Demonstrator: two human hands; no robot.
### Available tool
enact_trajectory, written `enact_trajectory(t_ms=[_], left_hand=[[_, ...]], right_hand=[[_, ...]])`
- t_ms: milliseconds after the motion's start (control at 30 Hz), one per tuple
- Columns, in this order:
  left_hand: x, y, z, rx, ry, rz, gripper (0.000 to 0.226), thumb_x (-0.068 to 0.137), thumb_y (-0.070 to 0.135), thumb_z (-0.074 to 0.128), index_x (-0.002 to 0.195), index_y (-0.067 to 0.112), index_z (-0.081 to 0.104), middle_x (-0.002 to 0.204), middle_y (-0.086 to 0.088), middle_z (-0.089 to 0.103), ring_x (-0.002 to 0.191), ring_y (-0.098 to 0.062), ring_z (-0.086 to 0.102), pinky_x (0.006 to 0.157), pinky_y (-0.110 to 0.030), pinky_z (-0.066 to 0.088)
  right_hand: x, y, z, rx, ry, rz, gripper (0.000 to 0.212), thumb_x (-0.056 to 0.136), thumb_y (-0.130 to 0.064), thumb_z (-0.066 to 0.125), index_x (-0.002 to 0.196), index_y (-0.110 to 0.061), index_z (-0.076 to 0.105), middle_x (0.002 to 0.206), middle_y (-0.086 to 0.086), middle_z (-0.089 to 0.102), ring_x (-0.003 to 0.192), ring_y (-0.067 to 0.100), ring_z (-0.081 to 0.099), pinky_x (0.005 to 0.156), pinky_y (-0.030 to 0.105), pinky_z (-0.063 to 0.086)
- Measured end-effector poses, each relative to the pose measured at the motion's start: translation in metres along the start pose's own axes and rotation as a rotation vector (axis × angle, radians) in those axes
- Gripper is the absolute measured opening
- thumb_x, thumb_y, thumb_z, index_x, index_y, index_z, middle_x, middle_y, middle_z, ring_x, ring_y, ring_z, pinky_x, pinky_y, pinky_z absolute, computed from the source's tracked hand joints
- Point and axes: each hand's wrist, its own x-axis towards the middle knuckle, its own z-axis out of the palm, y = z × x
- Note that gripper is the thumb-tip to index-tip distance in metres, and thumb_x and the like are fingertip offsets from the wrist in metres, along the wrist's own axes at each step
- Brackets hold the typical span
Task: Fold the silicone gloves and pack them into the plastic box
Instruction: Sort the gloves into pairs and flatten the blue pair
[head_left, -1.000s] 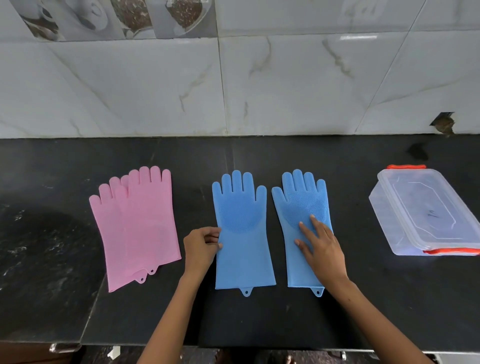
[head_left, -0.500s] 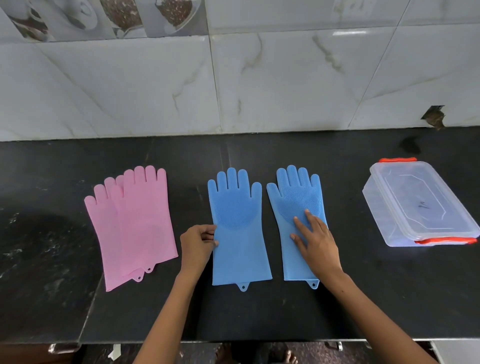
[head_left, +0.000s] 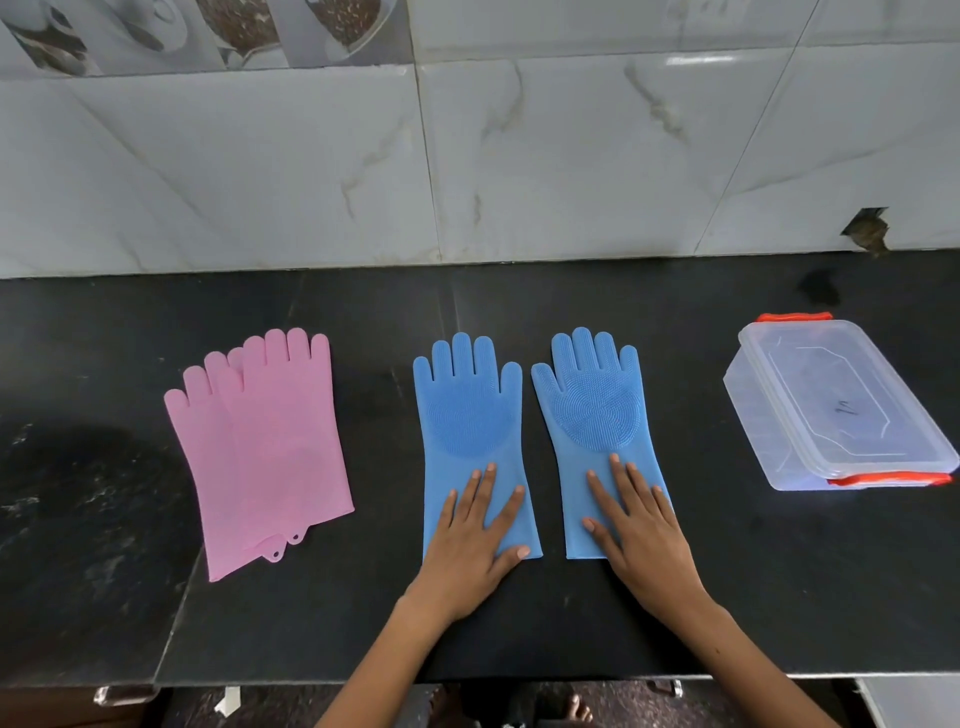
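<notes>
left hand (head_left: 475, 540) flat on cuff of left blue glove (head_left: 470, 415), fingers straight and spread, right hand (head_left: 636, 525) same on right blue glove (head_left: 597, 405), both gloves palm-up on black counter (head_left: 727, 597), pink gloves (head_left: 260, 447) stacked further left, lidded plastic box (head_left: 831, 405) far right

Both blue glove (head_left: 470, 415) cuffs hidden under hands.

two bare forearms end in bare hands, left (head_left: 470, 538) and right (head_left: 641, 530), with short plain nails.
</notes>
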Motion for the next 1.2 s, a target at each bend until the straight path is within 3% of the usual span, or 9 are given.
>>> enact_trajectory(t_ms=[233,433,600,767,1000,1200], left_hand=[[0.000,-0.001,-0.005,0.006,-0.038,0.013,0.067,0.096,0.058,0.023,0.143,0.039,-0.022,0.154,0.002,-0.032,0.141,-0.017,-0.031,0.118,-0.038,-0.012],[0.000,-0.003,-0.007,-0.001,-0.056,0.018,0.068,0.095,0.058,0.024,0.145,0.039,-0.018,0.153,0.003,-0.033,0.141,-0.016,-0.031,0.118,-0.037,-0.012],[-0.002,-0.007,-0.007,0.006,-0.066,0.027,0.069,0.095,0.059,0.024,0.143,0.039,-0.021,0.152,0.005,-0.035,0.141,-0.017,-0.031,0.117,-0.037,-0.013],[-0.003,-0.010,-0.006,0.014,-0.089,0.020,0.069,0.095,0.059,0.024,0.142,0.041,-0.023,0.153,0.006,-0.035,0.141,-0.017,-0.031,0.118,-0.038,-0.012],[-0.004,-0.008,-0.008,0.006,-0.086,0.008,0.067,0.096,0.058,0.025,0.141,0.042,-0.022,0.153,0.006,-0.033,0.141,-0.016,-0.031,0.117,-0.038,-0.013],[-0.004,-0.006,-0.009,-0.016,-0.096,0.004,0.066,0.096,0.057,0.026,0.144,0.042,-0.017,0.154,0.005,-0.032,0.141,-0.016,-0.030,0.118,-0.039,-0.012]], right_hand=[[-0.009,-0.005,0.004,0.037,0.017,-0.021,0.058,0.097,-0.052,0.022,0.146,-0.036,-0.005,0.155,-0.006,-0.019,0.144,0.016,-0.017,0.117,0.033,-0.008],[-0.012,-0.004,0.010,0.028,0.032,-0.014,0.058,0.096,-0.055,0.017,0.142,-0.039,-0.015,0.154,-0.007,-0.024,0.143,0.015,-0.022,0.116,0.032,-0.010],[-0.008,-0.005,0.012,0.036,0.059,-0.005,0.058,0.097,-0.053,0.020,0.144,-0.038,-0.010,0.154,-0.007,-0.021,0.144,0.015,-0.018,0.116,0.033,-0.008],[-0.003,-0.004,0.013,0.024,0.056,0.004,0.058,0.096,-0.054,0.017,0.141,-0.039,-0.016,0.154,-0.006,-0.024,0.144,0.015,-0.019,0.117,0.033,-0.009],[-0.006,-0.006,0.016,0.064,0.074,0.006,0.058,0.096,-0.053,0.020,0.147,-0.037,-0.003,0.156,-0.006,-0.016,0.144,0.015,-0.016,0.118,0.034,-0.005],[-0.007,-0.007,0.016,0.068,0.074,0.014,0.058,0.097,-0.052,0.021,0.148,-0.036,-0.003,0.158,-0.004,-0.014,0.145,0.015,-0.015,0.118,0.034,-0.004]])
